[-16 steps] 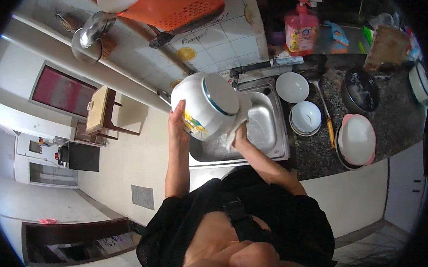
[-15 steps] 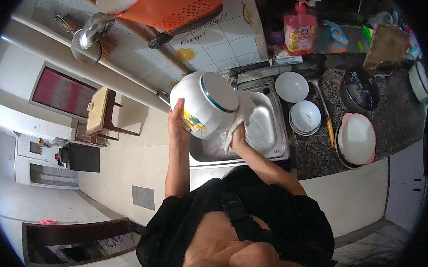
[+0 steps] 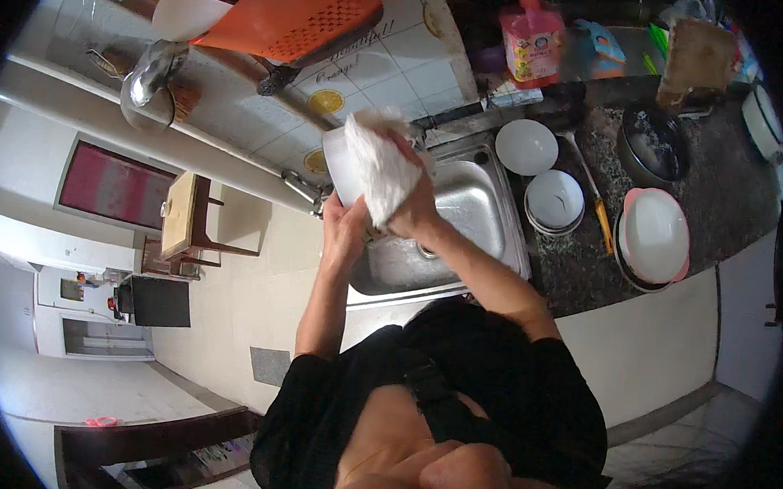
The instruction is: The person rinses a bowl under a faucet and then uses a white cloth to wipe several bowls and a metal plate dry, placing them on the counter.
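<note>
The left hand (image 3: 344, 229) grips the near lower edge of the white bowl (image 3: 339, 164), fingers bent and only partly closed around it. The right hand (image 3: 414, 200) is partly closed on a white cloth (image 3: 379, 169) and holds it against the bowl; how far its fingers bend under the cloth cannot be told. The bowl is held up off all surfaces, above the left end of the steel sink (image 3: 471, 204), and the cloth covers most of its visible side. Both forearms extend forward over the near edge of the sink. The drain (image 3: 426, 250) shows in the sink floor, just beside the right wrist. To the right of the sink is the desk (image 3: 575, 285), a dark speckled slab. On it, nearest the sink, are a small bowl (image 3: 527, 148) and, just nearer the person, a bowl stack (image 3: 555, 198). A spatula (image 3: 602, 222) with a yellow handle lies to their right. Farther right are a black pan (image 3: 654, 143) and, nearer the front edge, a pink-rimmed dish (image 3: 658, 234) resting on a darker-edged piece. Behind the sink and desk stands a pink soap bottle (image 3: 533, 46); an orange basket (image 3: 302, 14) is mounted high at the left wall.
</note>
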A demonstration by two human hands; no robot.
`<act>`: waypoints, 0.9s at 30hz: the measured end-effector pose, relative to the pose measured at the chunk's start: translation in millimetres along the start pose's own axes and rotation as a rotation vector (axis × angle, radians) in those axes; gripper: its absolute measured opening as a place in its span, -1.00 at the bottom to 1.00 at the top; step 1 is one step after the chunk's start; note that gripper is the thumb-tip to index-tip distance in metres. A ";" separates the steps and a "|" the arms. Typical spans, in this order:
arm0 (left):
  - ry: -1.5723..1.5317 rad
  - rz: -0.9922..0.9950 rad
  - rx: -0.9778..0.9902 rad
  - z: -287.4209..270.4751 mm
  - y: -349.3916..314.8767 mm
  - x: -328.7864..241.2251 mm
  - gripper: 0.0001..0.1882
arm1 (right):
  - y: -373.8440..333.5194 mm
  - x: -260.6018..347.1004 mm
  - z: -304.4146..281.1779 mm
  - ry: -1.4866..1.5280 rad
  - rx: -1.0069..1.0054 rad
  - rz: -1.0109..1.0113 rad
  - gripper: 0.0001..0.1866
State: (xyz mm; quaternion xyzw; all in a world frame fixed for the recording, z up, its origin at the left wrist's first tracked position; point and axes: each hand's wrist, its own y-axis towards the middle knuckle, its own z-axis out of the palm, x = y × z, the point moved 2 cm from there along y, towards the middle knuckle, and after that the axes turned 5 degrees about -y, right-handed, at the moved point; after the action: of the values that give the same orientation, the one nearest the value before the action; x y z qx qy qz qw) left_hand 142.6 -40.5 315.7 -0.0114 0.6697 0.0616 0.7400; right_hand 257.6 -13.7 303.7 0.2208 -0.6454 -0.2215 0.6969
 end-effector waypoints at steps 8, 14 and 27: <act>-0.095 0.002 -0.119 -5.8 0.8 -30.5 -0.58 | -1.7 -129.6 19.4 0.071 0.078 0.290 -0.62; -0.121 -0.024 -0.160 -25.7 -1.4 -16.6 -0.57 | -35.9 -25.6 3.5 -0.469 0.210 0.137 -0.56; -0.026 -0.168 0.363 -21.7 -4.7 -42.5 -0.69 | 80.9 -63.3 -12.8 0.096 0.859 0.535 -0.65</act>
State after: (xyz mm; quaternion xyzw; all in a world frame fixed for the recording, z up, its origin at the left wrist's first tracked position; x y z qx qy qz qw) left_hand 117.6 -50.5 355.3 0.0673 0.6569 -0.1220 0.7410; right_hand 267.9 89.2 300.1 0.3245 -0.6795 0.2606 0.6042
